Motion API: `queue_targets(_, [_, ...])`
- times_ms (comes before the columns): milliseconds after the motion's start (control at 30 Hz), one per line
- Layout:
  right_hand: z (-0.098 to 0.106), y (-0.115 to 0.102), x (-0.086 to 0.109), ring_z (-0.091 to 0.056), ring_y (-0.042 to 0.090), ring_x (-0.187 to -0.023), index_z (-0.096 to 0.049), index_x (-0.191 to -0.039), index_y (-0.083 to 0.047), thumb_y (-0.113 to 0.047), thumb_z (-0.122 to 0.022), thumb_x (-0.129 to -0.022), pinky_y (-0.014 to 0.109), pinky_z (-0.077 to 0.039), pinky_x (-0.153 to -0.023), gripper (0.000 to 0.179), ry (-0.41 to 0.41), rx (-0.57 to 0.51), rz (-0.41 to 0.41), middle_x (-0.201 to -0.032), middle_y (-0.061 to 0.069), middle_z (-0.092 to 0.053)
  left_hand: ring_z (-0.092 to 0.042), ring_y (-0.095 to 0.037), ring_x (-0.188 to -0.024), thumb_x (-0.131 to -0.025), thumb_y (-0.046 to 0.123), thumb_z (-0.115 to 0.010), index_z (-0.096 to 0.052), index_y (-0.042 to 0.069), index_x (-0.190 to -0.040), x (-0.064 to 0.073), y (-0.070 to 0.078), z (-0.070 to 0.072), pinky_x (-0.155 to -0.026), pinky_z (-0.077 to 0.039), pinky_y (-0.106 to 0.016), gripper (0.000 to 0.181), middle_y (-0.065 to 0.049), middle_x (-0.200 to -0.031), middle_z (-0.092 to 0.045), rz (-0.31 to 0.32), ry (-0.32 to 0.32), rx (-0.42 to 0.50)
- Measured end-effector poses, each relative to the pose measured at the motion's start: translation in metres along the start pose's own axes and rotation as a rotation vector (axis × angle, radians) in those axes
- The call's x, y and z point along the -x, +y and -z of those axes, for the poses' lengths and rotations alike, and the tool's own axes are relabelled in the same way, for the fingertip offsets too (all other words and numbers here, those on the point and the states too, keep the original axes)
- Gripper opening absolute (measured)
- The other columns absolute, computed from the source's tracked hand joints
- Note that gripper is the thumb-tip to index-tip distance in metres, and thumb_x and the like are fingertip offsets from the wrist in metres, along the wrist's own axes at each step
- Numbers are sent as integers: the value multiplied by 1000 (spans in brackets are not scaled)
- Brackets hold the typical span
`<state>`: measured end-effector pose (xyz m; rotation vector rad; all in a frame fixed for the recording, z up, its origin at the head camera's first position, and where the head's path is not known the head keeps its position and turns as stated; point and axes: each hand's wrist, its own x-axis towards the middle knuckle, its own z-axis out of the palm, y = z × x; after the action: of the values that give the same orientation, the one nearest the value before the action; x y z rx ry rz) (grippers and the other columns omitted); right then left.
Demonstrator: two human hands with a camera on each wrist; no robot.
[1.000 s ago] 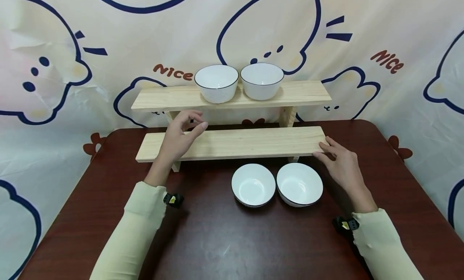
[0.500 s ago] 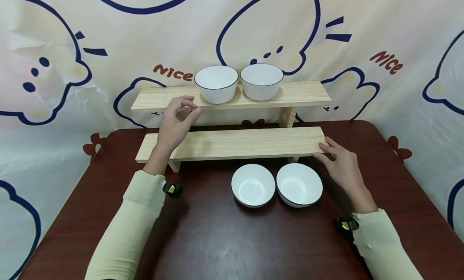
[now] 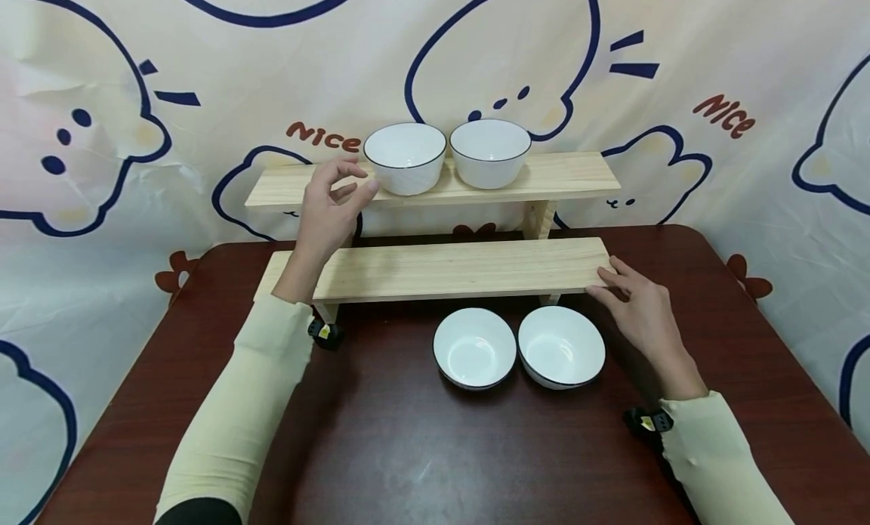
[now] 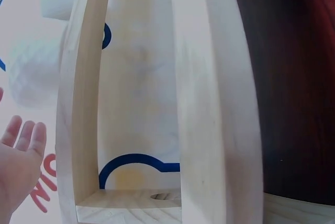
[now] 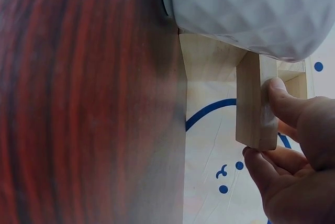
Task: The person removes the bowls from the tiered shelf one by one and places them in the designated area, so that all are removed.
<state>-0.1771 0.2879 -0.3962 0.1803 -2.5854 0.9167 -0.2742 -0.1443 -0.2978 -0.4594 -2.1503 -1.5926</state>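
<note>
Rising to the upper pale wooden shelf (image 3: pixel 435 179), the open left hand (image 3: pixel 333 208) nears the left white black-rimmed bowl (image 3: pixel 405 156) while the right hand (image 3: pixel 635 302) pinches the lower wooden shelf (image 3: pixel 448 268) at its right end.

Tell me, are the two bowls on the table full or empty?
Empty. Both bowls on the table sit upright, and the head view shows only bare white insides.

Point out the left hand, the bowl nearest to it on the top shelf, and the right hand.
left hand (image 3: pixel 333 208), head view, on the back of the hand.
left bowl on the top shelf (image 3: pixel 405 156), head view, on its inside.
right hand (image 3: pixel 642 310), head view, on the back of the hand.
</note>
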Motion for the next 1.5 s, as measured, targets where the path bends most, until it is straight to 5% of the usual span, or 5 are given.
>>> queue_targets(833, [0, 1, 1, -52, 53, -124, -63, -126, 11, -14, -77, -91, 64, -48, -92, 44, -6, 16, 1, -143, 32, -49, -52, -21, -126, -89, 22, -80, -62, 7, -104, -22, 3, -6, -105, -46, -37, 28, -12, -139, -50, 65, 35, 103])
queue_targets(1500, [1, 1, 0, -52, 53, -124, -64, -125, 11, -12, -77, -91, 64, -48, -91, 43, 0, 9, 12, -142, 33, -49, -49, -24, -131, -88, 19, -81, -62, 6, -106, -31, -1, -15, -106, -44, -41, 30, -7, -141, -48, 89, -21, 106])
